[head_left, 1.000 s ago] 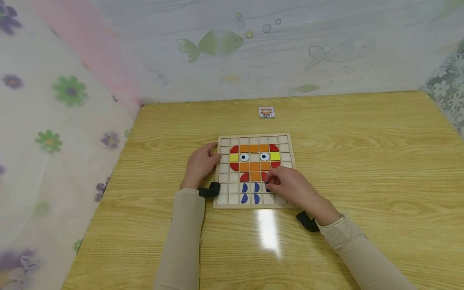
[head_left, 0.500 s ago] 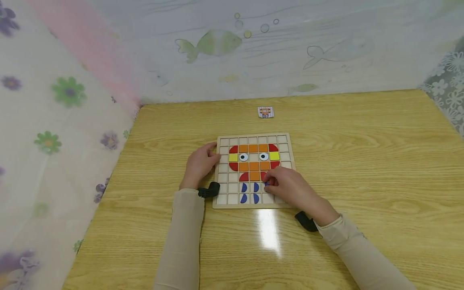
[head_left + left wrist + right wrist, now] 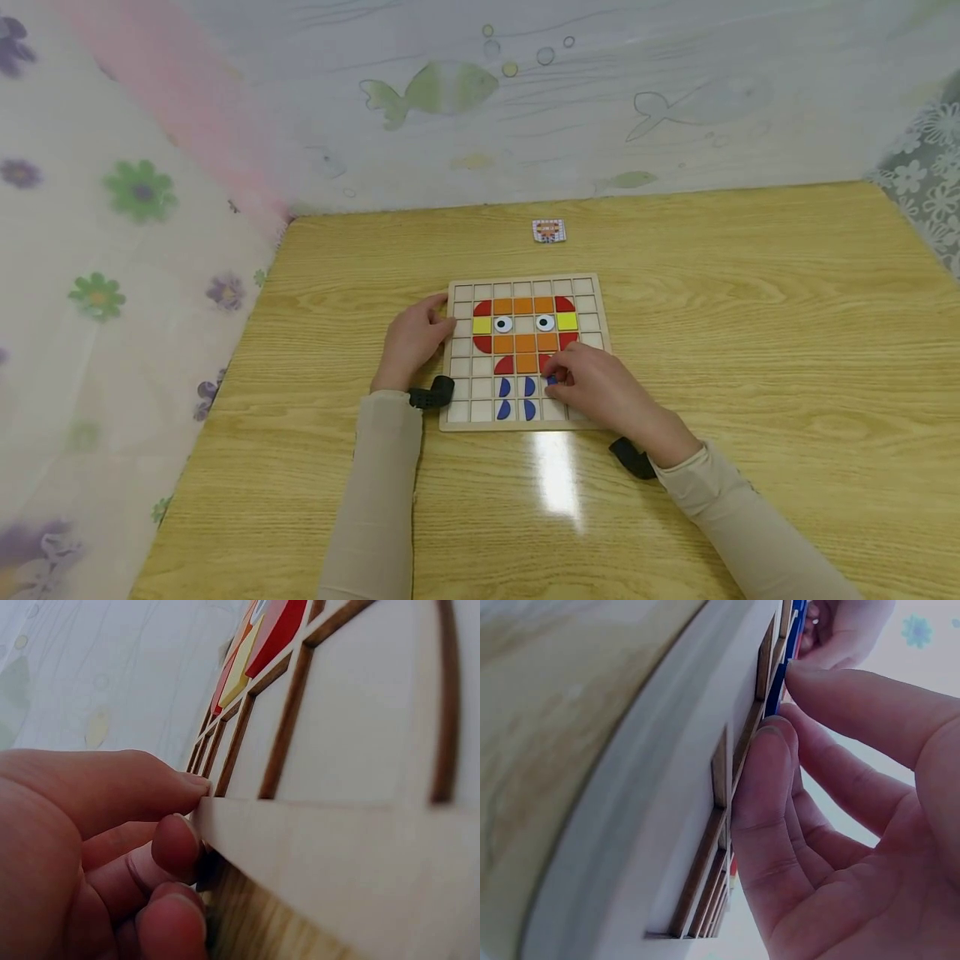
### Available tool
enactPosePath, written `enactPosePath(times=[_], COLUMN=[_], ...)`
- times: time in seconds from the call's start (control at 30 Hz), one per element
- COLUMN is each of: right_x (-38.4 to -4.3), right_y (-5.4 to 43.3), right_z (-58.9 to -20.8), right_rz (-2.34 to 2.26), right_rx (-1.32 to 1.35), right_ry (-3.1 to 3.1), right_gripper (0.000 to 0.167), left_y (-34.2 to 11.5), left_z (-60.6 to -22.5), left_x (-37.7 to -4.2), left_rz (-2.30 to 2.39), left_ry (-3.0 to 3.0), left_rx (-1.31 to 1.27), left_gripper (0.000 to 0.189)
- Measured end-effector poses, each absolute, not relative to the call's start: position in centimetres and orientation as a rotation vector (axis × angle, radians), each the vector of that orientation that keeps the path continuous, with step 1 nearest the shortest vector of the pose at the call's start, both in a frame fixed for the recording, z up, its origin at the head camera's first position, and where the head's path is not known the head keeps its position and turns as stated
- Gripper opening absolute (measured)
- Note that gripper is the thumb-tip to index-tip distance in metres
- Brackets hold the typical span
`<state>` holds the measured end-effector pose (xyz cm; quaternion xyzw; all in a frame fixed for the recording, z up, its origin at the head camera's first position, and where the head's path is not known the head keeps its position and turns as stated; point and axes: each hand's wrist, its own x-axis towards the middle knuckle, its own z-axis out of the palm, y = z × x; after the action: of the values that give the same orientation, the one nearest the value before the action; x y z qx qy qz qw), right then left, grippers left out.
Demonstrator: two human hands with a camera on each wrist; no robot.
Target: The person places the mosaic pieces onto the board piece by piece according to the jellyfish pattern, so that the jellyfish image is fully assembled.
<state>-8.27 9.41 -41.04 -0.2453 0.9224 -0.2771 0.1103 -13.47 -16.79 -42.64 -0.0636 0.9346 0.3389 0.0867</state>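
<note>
A wooden grid board [image 3: 461, 367] lies on the table, bearing a face-like pattern of red, orange and yellow tiles and two eye discs. My left hand [image 3: 414, 337] grips the board's left edge; in the left wrist view the thumb [image 3: 161, 780] rests on the rim, with curled fingers beside and below it. Over the lower right part of the grid, my right hand [image 3: 600, 383] pinches a blue half-circle tile [image 3: 777, 690] between thumb and fingers, right at a cell. Several blue half-circle tiles [image 3: 504, 409] sit in the two lowest rows to its left. The right hand partly hides a red tile.
Behind the board lies a small pattern card [image 3: 549, 231] with a similar picture. The wooden table [image 3: 750, 333] meets walls with printed fish and flowers at the back and left. A black strap-like device [image 3: 633, 458] is on each wrist.
Both hands keep nearly the same places, the right still pinching the blue half-circle tile at its cell. The head view has drifted slightly.
</note>
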Motion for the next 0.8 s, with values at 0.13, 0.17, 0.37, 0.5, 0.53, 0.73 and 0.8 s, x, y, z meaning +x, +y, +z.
enactPosePath(times=[0.13,0.17,0.37,0.5,0.53,0.73,0.8], right_x=[-8.3,-8.3,-8.4,-8.7,-8.8,-9.7,-9.9], right_y=[9.4,9.4,9.4,9.8,9.9,11.6,12.2], right_z=[-41.0,-41.0,-41.0,-40.7,-40.5,-39.8,-39.6], right_rz=[-0.809,-0.810,-0.832,-0.848,-0.848,-0.828,-0.817], right_rx=[-0.730,-0.732,-0.734,-0.678,-0.666,-0.652,-0.660], right_ry=[2.707,2.703,2.692,2.697,2.697,2.660,2.638], right_gripper=[0.016,0.015,0.014,0.011,0.010,0.013,0.014], left_y=[-16.9,-16.9,-17.0,-17.0,-17.1,-16.9,-16.8], left_z=[-42.6,-42.6,-42.5,-42.5,-42.5,-42.6,-42.7], left_x=[-13.4,-13.4,-13.4,-13.5,-13.5,-13.5,-13.5], left_rz=[1.005,1.003,1.003,1.000,0.999,1.008,1.018], left_ry=[2.782,2.780,2.773,2.776,2.777,2.780,2.779], left_rx=[-0.195,-0.195,-0.195,-0.193,-0.193,-0.186,-0.180], left_gripper=[0.049,0.049,0.050,0.050,0.050,0.049,0.049])
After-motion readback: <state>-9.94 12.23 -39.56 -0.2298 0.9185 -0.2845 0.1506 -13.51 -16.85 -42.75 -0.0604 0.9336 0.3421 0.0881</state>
